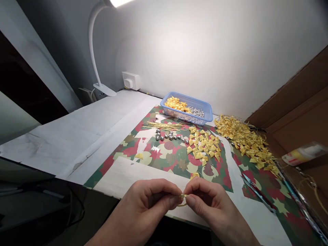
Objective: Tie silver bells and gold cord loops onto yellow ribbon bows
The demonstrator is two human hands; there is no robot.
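Observation:
My left hand [150,201] and my right hand [211,201] meet at the table's front edge. Both are closed, with thumb and forefinger pinching a thin gold cord [182,205] that bends into a small loop below the fingertips. Part of the cord is hidden by the fingers. Just beyond my right hand, a yellow ribbon bow [195,175] shows over the fingers. More yellow bows [203,145] lie spread on the patterned sheet [167,157]. To their left are several silver bells [170,135] and a bundle of straight gold cords [165,126].
A blue basket [208,112] holds yellow bows and small silver pieces by the wall. At right lie a heap of bows with gold loops [246,140], tweezers [258,194] and a bottle [303,153]. A white lamp [93,51] stands at the back left.

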